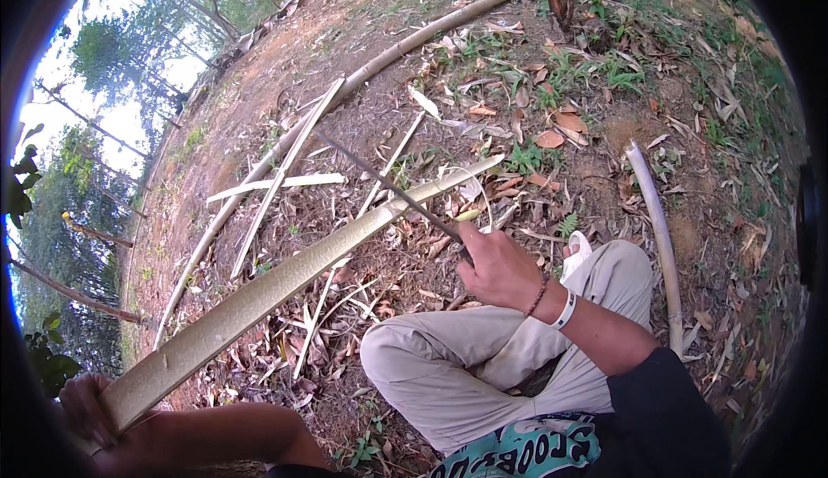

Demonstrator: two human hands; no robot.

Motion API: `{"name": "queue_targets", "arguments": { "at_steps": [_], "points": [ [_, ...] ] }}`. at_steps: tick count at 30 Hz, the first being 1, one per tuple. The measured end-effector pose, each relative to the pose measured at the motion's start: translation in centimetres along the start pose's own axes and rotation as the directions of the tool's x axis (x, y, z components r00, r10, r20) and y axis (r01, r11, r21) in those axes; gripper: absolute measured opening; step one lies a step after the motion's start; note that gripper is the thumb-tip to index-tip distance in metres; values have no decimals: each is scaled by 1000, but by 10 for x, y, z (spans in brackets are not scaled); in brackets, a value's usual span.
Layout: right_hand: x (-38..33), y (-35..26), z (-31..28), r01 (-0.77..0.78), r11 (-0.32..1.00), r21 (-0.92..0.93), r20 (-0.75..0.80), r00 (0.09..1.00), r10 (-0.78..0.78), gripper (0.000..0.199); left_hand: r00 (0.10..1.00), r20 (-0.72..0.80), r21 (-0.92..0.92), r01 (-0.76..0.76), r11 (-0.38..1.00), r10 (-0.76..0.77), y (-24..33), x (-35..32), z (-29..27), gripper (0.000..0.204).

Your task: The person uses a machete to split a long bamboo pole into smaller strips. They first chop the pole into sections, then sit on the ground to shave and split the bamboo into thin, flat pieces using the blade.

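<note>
One left hand (84,402) is gripping the near end of a split bamboo strip (259,303); right hand (500,269) is clasping a dark blade (388,185), crossing strip's far part, contact unclear. Farther off, pale slats (289,176) are lying across a long pole (448,21).

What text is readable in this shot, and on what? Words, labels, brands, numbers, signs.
Shirt: large dark lettering on a teal print, partly cut off by the lower edge; wording not copied here.
White wristband, right wrist: small dark marks, too small to read.
Bamboo strip and blade: no lettering visible.
No signs visible.
</note>
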State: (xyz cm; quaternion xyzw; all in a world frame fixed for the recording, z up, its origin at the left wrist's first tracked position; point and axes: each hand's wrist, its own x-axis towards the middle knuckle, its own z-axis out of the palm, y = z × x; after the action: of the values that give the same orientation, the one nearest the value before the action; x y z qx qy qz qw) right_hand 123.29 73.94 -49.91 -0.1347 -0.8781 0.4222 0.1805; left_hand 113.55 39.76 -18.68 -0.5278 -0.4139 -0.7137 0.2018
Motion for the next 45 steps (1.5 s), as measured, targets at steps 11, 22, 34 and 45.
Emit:
{"name": "queue_targets", "arguments": {
  "at_steps": [11,22,34,45],
  "points": [
    [-7,38,64,-15,999,-45,-93,996,11,29,919,-381,145,-50,988,102,-9,-45,-43,28],
    [0,120,64,-165,912,-376,-44,986,160,25,797,-603,85,33,996,25,-10,-91,-33,28],
    [-7,54,84,161,955,-249,138,982,-130,23,794,-558,529,118,841,240,-15,-112,-88,23],
    [55,252,35,-597,601,-531,-43,728,685,31,712,-686,296,84,951,150,-28,-133,-111,24]
  ]
}}
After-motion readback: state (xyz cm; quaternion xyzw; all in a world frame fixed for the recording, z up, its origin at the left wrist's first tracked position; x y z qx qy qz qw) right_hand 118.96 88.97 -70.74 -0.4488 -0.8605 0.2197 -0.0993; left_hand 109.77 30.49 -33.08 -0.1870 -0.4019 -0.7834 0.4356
